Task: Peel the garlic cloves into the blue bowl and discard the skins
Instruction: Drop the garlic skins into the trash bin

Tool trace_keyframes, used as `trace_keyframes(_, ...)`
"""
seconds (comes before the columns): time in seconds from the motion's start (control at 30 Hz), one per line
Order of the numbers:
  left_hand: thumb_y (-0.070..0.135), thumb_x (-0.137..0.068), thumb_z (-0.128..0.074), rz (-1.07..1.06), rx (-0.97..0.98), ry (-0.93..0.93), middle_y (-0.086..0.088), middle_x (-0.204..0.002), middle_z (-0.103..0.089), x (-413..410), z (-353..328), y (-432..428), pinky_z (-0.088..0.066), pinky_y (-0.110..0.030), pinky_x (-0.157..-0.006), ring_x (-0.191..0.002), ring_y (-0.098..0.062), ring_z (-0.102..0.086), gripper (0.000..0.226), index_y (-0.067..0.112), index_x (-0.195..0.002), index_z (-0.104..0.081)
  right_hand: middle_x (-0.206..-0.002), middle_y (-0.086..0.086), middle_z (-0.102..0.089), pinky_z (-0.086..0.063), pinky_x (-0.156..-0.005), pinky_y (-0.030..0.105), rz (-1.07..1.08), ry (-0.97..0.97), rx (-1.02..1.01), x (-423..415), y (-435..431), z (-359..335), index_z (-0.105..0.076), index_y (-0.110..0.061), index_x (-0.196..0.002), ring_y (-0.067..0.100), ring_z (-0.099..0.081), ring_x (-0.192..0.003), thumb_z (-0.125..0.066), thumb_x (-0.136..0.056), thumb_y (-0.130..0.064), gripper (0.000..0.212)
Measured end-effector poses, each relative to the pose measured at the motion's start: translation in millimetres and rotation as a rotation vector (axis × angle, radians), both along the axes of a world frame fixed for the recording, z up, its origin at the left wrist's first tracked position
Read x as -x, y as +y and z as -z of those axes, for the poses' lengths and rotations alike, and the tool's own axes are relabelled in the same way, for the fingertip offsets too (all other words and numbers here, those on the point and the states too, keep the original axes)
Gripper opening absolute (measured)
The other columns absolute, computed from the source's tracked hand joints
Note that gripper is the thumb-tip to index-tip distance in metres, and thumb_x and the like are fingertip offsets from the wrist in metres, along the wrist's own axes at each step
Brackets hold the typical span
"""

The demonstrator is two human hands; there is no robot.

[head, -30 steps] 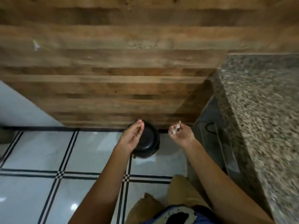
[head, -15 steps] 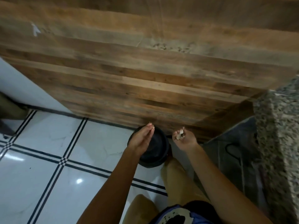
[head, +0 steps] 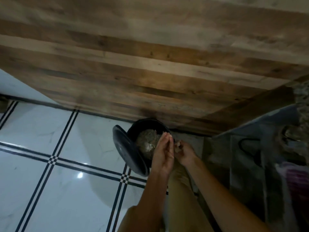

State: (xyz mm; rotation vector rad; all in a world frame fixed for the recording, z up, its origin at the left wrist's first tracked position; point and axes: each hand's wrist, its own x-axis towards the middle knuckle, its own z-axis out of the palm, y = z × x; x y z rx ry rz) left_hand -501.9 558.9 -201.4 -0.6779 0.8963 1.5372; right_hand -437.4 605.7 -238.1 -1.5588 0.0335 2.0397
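Leg: tan trouser leg (head: 182, 190) right below both hands, knee pushed toward the bin. It is likely working a pedal, though the foot is hidden.
Left hand (head: 163, 154): flat, fingers straight and together, holding nothing. It is poised over the bin mouth, probably to brush scraps off.
Right hand (head: 184, 152): just right of the left one, fingers curled and pinching pale skins.
Skins (head: 178, 145): at the right fingertips, over the bin's near rim, set to drop.
Bin (head: 145, 123): black, straight beyond the hands, with waste inside.
Lid (head: 127, 151): swung up, left of the left hand, out of the way.
Bowl: not in view.
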Motion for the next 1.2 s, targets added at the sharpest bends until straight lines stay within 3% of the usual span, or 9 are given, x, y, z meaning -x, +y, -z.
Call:
trace_keyframes(0.13, -0.01, -0.089, -0.051, 0.099, 0.306, 0.542, -0.013, -0.094, -0.067, 18.6, 87.1, 30.7, -0.051, -0.034, -0.091, -0.08, -0.02, -0.063, 0.021, 0.0, -0.096, -0.068, -0.087, 0.015, -0.06, -0.05, -0.06, 0.031, -0.331, -0.174, 0.009, 37.4, 48.8, 86.4, -0.055, 0.001, -0.112, 0.023, -0.055, -0.072, -0.042, -0.099, -0.012, 0.022)
trace_keyframes(0.2, -0.013, -0.087, -0.051, 0.182, 0.391, 0.754, -0.014, -0.101, -0.068, 17.1, 141.4, 42.8, -0.049, -0.037, -0.096, -0.09, -0.021, -0.063, 0.029, 0.006, -0.1, -0.069, -0.075, 0.01, -0.061, -0.045, -0.061, 0.032, -0.481, -0.178, 0.056, 51.7, 69.6, 145.0, -0.057, -0.005, -0.111, 0.021, -0.053, -0.068, -0.042, -0.099, -0.028, 0.03)
trace_keyframes(0.33, 0.009, -0.097, -0.046, 0.34, 0.317, 0.798, -0.002, -0.117, -0.061, 6.7, 213.4, 51.5, -0.047, -0.016, -0.087, -0.098, -0.006, -0.059, 0.026, 0.012, -0.121, -0.058, -0.066, 0.009, -0.063, -0.047, -0.066, 0.03, -0.623, -0.056, 0.186, 57.1, 78.8, 213.9, -0.058, -0.01, -0.092, 0.022, -0.062, -0.069, -0.028, -0.087, -0.068, 0.067)
trace_keyframes(0.5, 0.057, -0.085, -0.057, 0.59, 0.507, 1.032, 0.001, -0.148, -0.035, 9.8, 292.5, 34.4, -0.024, -0.037, -0.114, -0.129, -0.015, -0.037, 0.07, 0.026, -0.143, -0.034, -0.119, 0.012, -0.06, -0.04, -0.095, 0.034, -0.712, 0.099, 0.233, 37.3, 77.2, 222.5, -0.053, -0.001, -0.124, 0.026, -0.052, -0.117, 0.0, -0.083, -0.074, 0.099)
trace_keyframes(0.6, 0.025, -0.097, -0.049, 0.823, 0.385, 1.231, 0.002, -0.156, -0.015, -1.1, 281.3, 31.4, 0.0, -0.026, -0.114, -0.142, -0.012, -0.014, 0.063, 0.021, -0.15, -0.016, -0.089, 0.011, -0.068, -0.052, -0.07, 0.028, -0.674, 0.121, 0.25, 33.5, 80.1, 218.7, -0.061, -0.005, -0.107, 0.022, -0.066, -0.081, -0.009, -0.082, -0.076, 0.091)
trace_keyframes(0.73, 0.013, -0.099, -0.042, 0.904, 0.464, 1.104, -0.011, -0.152, -0.03, 9.0, 277.4, 21.5, -0.027, -0.006, -0.099, -0.137, -0.023, -0.033, 0.048, 0.006, -0.145, -0.03, -0.121, 0.011, -0.057, -0.035, -0.099, 0.034, -0.949, -0.039, 0.19, 30.3, 77.9, 199.9, -0.054, -0.005, -0.126, 0.024, -0.05, -0.117, -0.013, -0.089, -0.068, 0.083)
trace_keyframes(0.97, 0.008, -0.094, -0.051, 0.766, 0.335, 1.156, -0.011, -0.101, -0.065, 11.9, 192.3, 44.3, -0.049, -0.028, -0.086, -0.094, -0.022, -0.061, 0.013, 0.004, -0.102, -0.061, -0.106, 0.011, -0.06, -0.042, -0.061, 0.025, -0.636, -0.462, -0.135, 20.5, 49.7, 136.3, -0.057, -0.003, -0.121, 0.018, -0.054, -0.078, -0.046, -0.097, -0.024, 0.034)
trace_keyframes(1.07, 0.002, -0.089, -0.058, 0.791, 0.186, 1.145, -0.002, -0.079, -0.061, 13.6, 124.5, 34.9, -0.047, -0.011, -0.068, -0.074, -0.013, -0.059, 0.01, 0.012, -0.086, -0.058, -0.111, 0.012, -0.061, -0.041, -0.077, 0.029, -0.543, -0.454, -0.147, -3.7, 19.9, 70.3, -0.059, -0.005, -0.118, 0.024, -0.056, -0.096, -0.044, -0.098, -0.023, 0.031)
trace_keyframes(1.2, 0.001, -0.085, -0.063, 0.952, 0.009, 1.26, -0.003, -0.072, -0.064, 8.1, 24.1, 10.9, -0.053, -0.034, -0.069, -0.074, -0.026, -0.064, 0.027, 0.022, -0.067, -0.058, -0.12, 0.012, -0.06, -0.041, -0.072, 0.026, -0.38, -0.483, -0.227, -43.7, -16.2, -36.8, -0.06, -0.004, -0.114, 0.029, -0.053, -0.115, -0.048, -0.096, -0.023, 0.028)
